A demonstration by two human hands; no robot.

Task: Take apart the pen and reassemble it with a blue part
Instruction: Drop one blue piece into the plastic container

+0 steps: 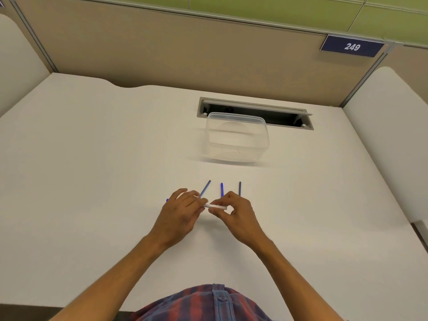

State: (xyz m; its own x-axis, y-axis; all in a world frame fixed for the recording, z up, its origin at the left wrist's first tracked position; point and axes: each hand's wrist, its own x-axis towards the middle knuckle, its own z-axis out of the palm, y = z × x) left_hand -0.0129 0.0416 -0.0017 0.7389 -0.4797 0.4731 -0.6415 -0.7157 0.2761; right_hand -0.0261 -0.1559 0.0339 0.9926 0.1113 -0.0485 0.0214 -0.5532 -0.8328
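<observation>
A slim white pen lies level between my two hands, just above the white desk. My left hand pinches its left end and my right hand pinches its right end. A small blue tip pokes out past my left hand. Three thin blue parts rest on the desk just beyond my fingers: a slanted one, a middle one and a darker right one.
A clear plastic container stands farther back on the desk, in front of a grey cable slot. Beige partition walls close the back and sides. A blue sign reading 249 hangs at the upper right.
</observation>
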